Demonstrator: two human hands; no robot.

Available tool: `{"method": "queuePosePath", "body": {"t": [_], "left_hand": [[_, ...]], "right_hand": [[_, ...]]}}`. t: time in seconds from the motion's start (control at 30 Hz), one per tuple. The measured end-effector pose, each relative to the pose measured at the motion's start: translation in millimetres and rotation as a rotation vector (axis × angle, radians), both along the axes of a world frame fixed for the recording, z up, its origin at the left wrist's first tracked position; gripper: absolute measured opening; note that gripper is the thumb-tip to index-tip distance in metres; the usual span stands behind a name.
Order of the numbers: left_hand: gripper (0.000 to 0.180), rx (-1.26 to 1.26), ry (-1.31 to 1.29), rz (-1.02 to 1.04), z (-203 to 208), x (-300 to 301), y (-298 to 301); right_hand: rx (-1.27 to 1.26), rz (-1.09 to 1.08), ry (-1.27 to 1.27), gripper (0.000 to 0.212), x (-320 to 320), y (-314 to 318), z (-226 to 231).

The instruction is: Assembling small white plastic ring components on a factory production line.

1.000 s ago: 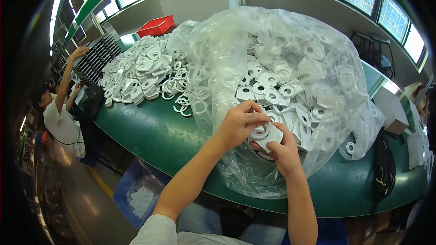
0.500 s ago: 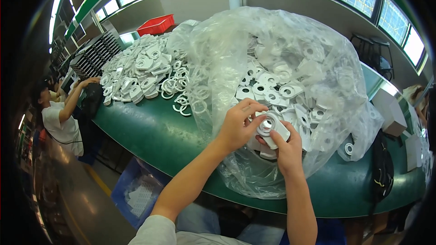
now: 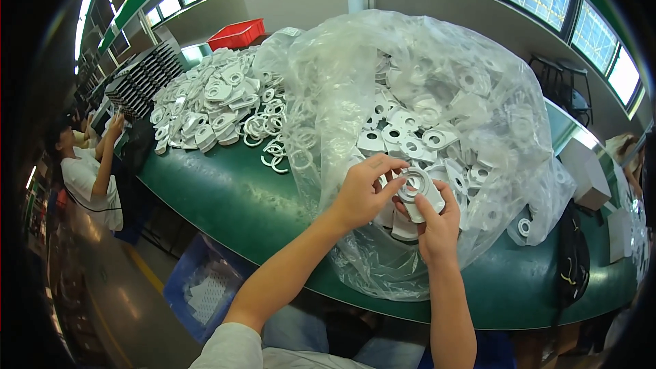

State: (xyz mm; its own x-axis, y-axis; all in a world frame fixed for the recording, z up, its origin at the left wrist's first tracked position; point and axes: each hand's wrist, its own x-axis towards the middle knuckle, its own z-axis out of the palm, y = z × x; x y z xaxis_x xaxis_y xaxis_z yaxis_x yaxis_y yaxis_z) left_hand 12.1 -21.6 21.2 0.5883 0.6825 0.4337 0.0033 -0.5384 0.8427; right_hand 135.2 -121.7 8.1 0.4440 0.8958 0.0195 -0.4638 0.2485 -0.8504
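Over the front of a large clear plastic bag, I hold up a white plastic part (image 3: 429,199) with a round ring and hole at one end and a flat squarish end. My right hand (image 3: 439,224) grips its flat end, thumb on the top face. My left hand (image 3: 369,190) is curled at the ring's left side, thumb and forefinger at the rim; its other fingertips are partly hidden. Behind my hands, similar white parts (image 3: 410,133) lie heaped in the open bag (image 3: 328,96).
Left of the bag, a pile of white parts (image 3: 219,92) and loose white rings (image 3: 266,126) lies on the green table (image 3: 219,191). A red bin (image 3: 236,34) stands behind. A blue bin (image 3: 181,287) sits below the edge. At right are a white box (image 3: 584,172) and black bag (image 3: 572,256). Another person (image 3: 92,171) works at far left.
My left thumb has drawn back from the hole to the ring's left rim, and the part has tilted and shifted slightly right. The other person's hands have moved.
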Motion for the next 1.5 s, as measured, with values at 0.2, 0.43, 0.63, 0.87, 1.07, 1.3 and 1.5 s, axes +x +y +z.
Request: {"method": "queuePosePath", "body": {"t": [0.2, 0.43, 0.63, 0.87, 1.07, 1.3, 1.5], "left_hand": [[0.027, 0.172, -0.039, 0.053, 0, 0, -2], [0.024, 0.181, -0.082, 0.057, 2, 2, -5], [0.020, 0.188, -0.083, 0.051, 4, 0, -4], [0.018, 0.126, -0.105, 0.054, 4, 2, -6], [0.017, -0.232, -0.139, -0.034, -6, 3, -3], [0.018, -0.343, -0.172, -0.063, -9, 2, 0], [0.017, -0.358, -0.211, -0.037, -9, 1, 3]], "right_hand": [[-0.002, -0.014, -0.024, 0.025, -1, 0, 0], [0.010, 0.001, 0.035, 0.026, 0, -1, -1], [0.000, -0.027, 0.150, 0.024, -1, -1, 5], [0.041, -0.029, 0.067, 0.027, -1, -2, 3], [0.017, 0.035, 0.054, 0.029, 1, -1, -3], [-0.108, 0.108, 0.046, 0.029, 6, -3, -6], [-0.084, 0.271, 0.107, 0.028, 0, -6, 5]]}}
